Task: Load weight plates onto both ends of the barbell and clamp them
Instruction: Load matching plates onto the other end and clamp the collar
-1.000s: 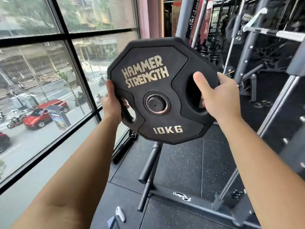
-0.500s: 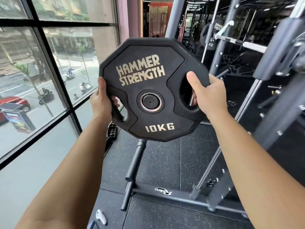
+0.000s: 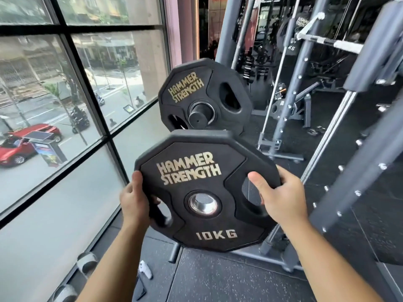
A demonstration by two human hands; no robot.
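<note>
- Leftmost, my left hand [image 3: 134,201] curls round the left rim of the 10KG plate [image 3: 202,203], fingers hooked through its lower-left cutout.
- Above that plate, the barbell sleeve [image 3: 198,116] juts out, carrying a second plate [image 3: 209,83].
- At the 10KG plate's right rim, my right hand [image 3: 283,197] grips, thumb on its face.

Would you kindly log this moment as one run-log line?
left hand: grips 10KG plate | right hand: grips it too | 10KG plate: below barbell sleeve, not yet on | loaded plate: on sleeve
</note>
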